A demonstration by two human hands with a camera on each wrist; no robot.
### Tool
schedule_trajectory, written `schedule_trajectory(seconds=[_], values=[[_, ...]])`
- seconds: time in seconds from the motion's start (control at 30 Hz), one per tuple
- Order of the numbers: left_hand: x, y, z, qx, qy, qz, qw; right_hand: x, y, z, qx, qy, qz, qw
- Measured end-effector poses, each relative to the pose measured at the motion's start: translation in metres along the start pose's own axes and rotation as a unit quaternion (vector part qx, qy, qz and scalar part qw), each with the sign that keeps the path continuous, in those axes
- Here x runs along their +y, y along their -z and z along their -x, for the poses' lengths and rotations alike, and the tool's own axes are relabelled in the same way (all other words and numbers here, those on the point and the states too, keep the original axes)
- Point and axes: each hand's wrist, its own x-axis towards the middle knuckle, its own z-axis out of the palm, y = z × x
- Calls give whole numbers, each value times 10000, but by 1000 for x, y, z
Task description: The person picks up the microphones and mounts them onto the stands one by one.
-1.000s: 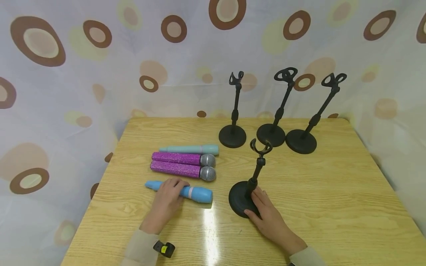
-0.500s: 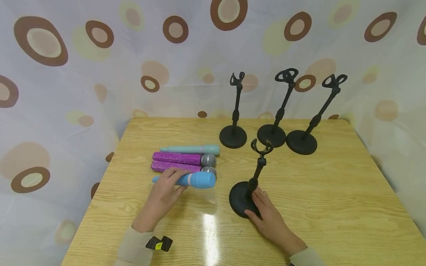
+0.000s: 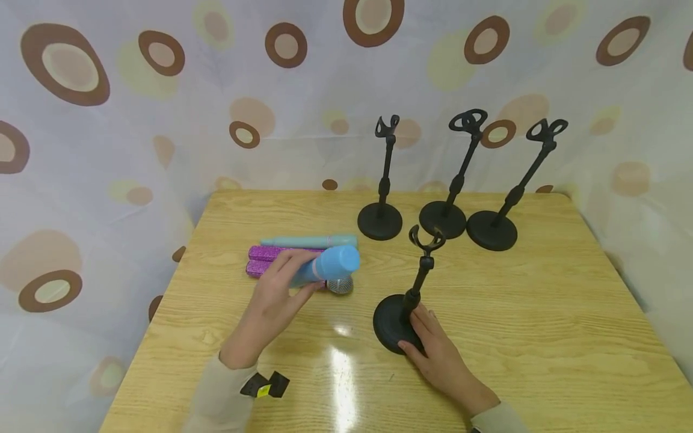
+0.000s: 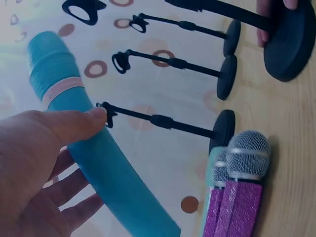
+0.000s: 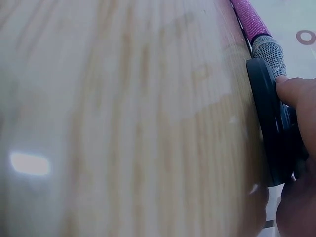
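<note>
Raised off the table, a blue microphone is held in my left hand, its head end tipped up toward the right. In the left wrist view, the thumb presses one side of the microphone body and the fingers curl behind it. My right hand grips the round base of the nearest black microphone stand, thumb on the base, fingers by the pole. That stand is upright, its clip holder at the top unfilled. Behind the left hand lie two glittery purple microphones, partly covered, and a pale teal microphone.
Along the back of the wooden table stand three more black microphone stands: a left one, a middle one and a right one. A patterned curtain hangs right behind the table.
My left hand has lifted the blue microphone off the table, moved it back toward the purple ones and tilted its head up. The right hand and its stand have stayed put.
</note>
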Motion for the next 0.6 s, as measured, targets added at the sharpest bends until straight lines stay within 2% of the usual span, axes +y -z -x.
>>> schedule_trajectory(seconds=[0.33,0.47,0.6], values=[[11,-7,-26,191,-376,804,9959,2,-2,-1,94,59,21,9999],[18,-12,-39,210,-243,1212,9921,3,-3,-1,128,39,-11,9999],[25,-18,-52,263,-228,1759,9838,3,-4,-1,95,23,-15,10000]])
